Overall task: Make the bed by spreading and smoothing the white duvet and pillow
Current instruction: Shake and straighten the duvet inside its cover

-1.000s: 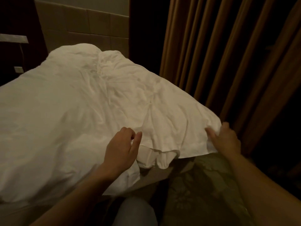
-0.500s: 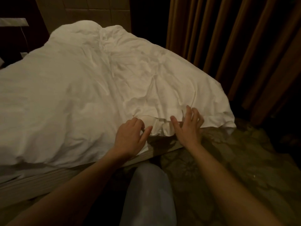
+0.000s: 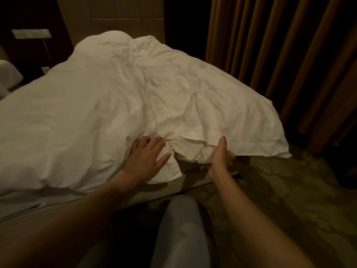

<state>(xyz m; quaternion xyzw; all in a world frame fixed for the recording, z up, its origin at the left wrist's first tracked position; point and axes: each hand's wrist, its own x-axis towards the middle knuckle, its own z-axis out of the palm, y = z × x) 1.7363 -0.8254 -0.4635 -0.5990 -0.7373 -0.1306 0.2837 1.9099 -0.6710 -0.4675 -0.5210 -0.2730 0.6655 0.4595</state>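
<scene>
Duvet [image 3: 100, 117]: white, wrinkled, covers the bed [image 3: 166, 187] from 9 o'clock across centre to 3 o'clock; bunched high at 12 o'clock by the headboard [image 3: 123, 18]. Near edge hangs over the bed's foot around 5 o'clock, a loose corner flap just right of the left hand. Pillow not distinguishable under the duvet.

Left hand [image 3: 147, 158]: just below centre, palm down, fingers spread and nearly straight, resting flat on the duvet near its edge. Grips nothing.

Right hand [image 3: 220, 157]: at 4 o'clock from centre, palm turned up and inward, thumb raised against the overhanging duvet edge. Fingers tucked beneath the fold; cannot tell whether they curl on the fabric.

Surroundings: brown curtain [image 3: 280, 55] from 1 to 3 o'clock, just beside the bed's far side. Patterned carpet [image 3: 280, 190] at 4–5 o'clock. The person's leg [image 3: 179, 233], in pale fabric, at 6 o'clock between both forearms. Wall plate [image 3: 31, 33] at 10 o'clock, a cord hanging below it.
</scene>
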